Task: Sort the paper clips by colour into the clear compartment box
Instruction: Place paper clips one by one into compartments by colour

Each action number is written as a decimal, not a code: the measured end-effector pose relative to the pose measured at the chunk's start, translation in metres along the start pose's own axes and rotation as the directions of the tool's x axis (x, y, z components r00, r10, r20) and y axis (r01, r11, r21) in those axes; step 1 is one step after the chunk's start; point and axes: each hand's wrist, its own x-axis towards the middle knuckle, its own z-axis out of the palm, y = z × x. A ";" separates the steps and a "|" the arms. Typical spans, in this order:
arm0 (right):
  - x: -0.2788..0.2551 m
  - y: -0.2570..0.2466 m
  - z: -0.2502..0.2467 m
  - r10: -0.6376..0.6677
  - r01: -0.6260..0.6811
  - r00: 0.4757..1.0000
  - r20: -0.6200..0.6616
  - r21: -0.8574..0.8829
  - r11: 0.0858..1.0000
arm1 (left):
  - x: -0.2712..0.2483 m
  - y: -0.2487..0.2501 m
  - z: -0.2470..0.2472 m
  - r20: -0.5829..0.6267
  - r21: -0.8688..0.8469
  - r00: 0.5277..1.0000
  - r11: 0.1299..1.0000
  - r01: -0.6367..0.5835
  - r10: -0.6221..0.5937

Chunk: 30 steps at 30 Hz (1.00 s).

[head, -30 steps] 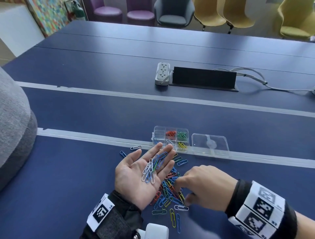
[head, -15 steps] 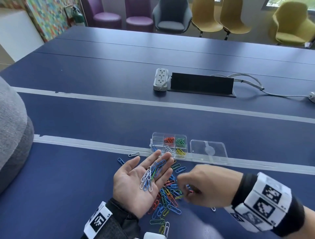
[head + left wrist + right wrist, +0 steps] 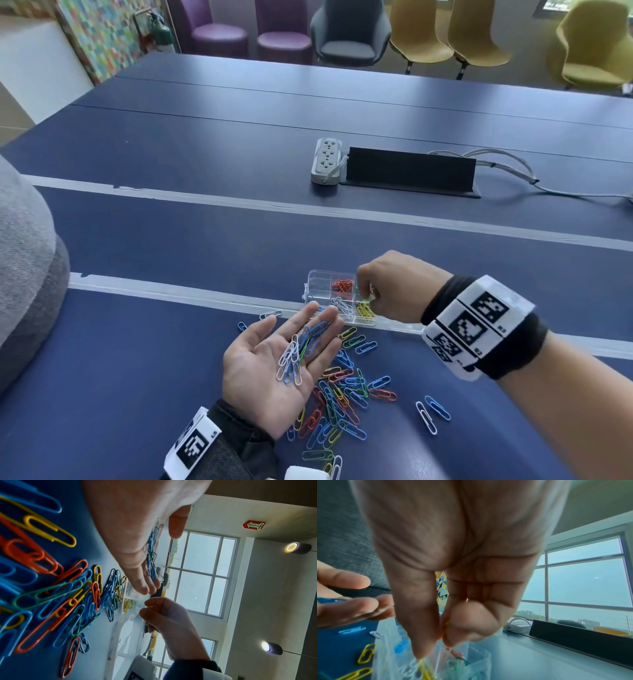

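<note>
Since the frame half a second earlier, the right hand [image 3: 394, 286] has left the loose pile of paper clips [image 3: 342, 394] and travelled forward to the clear compartment box [image 3: 320, 279], where it is poised over the right-hand compartments. Its thumb and forefinger are pressed together, fingertips [image 3: 426, 646] pointing down into the box; the right wrist view shows a sliver of yellow between them, probably a yellow clip, though blur prevents certainty. The left hand [image 3: 274, 363] lies palm up just in front of the box, fingers extended and close together, carrying a small heap of white and blue clips [image 3: 301, 349] on the palm and fingers. The box stands on the blue table [image 3: 137, 377] at a pale strip [image 3: 171, 291]; red clips [image 3: 342, 285] occupy a rear compartment, white clips [image 3: 342, 305] and yellow clips [image 3: 364, 310] front ones. The pile lies on the table right of the left hand. A power strip [image 3: 326, 161] rests farther back.
</note>
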 end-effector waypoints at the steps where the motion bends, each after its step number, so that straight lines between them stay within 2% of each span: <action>1: 0.000 -0.001 0.001 -0.012 0.012 1.000 0.001 0.016 1.000 | 0.000 0.000 0.000 -0.002 0.003 1.000 1.000 -0.002 0.002; 9: -0.006 -0.001 -0.001 -0.052 0.055 0.998 -0.035 0.107 0.993 | 0.001 -0.001 0.003 0.008 -0.006 1.000 1.000 0.028 -0.028; 13: -0.012 -0.003 -0.007 -0.088 0.103 0.991 -0.099 0.163 0.981 | -0.001 -0.001 0.005 0.032 -0.009 0.999 0.999 0.041 -0.041; 16: -0.016 -0.009 -0.008 -0.155 0.185 0.974 -0.167 0.185 0.965 | -0.002 -0.001 0.004 0.047 -0.001 0.998 0.999 0.044 -0.044; 19: -0.021 -0.017 -0.006 -0.271 0.321 0.934 -0.231 0.219 0.921 | -0.003 -0.002 0.005 0.069 0.011 0.996 0.999 0.048 -0.048; 21: -0.023 -0.022 -0.004 -0.325 0.372 0.921 -0.215 0.237 0.898 | -0.003 -0.004 0.006 0.083 0.033 0.995 0.998 0.047 -0.050; 25: -0.025 -0.027 0.005 -0.331 0.355 0.933 -0.140 0.210 0.911 | -0.005 -0.009 0.006 0.077 0.044 0.996 0.998 0.034 -0.038; 30: -0.031 -0.029 0.005 -0.356 0.389 0.917 -0.182 0.200 0.899 | -0.009 -0.009 0.007 0.066 0.042 0.997 0.998 0.040 -0.043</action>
